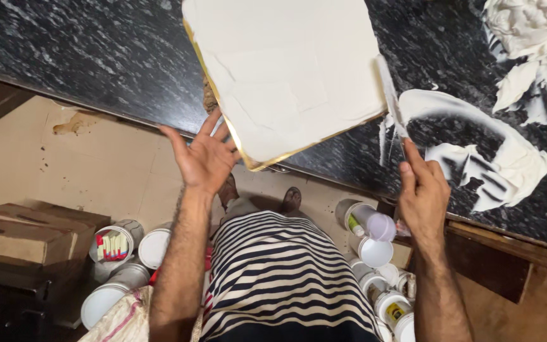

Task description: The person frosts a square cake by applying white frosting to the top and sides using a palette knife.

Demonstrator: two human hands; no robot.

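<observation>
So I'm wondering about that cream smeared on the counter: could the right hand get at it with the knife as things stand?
Probably yes. The right hand holds the knife against the cake edge, and the smeared cream lies right beside it on the counter, with nothing between.

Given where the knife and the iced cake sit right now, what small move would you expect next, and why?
Probably a draw of the cream-coated palette knife along the square white-iced cake's right side: the right hand holds the blade against that edge, while the left hand steadies the gold cake board at its overhanging corner.
</observation>
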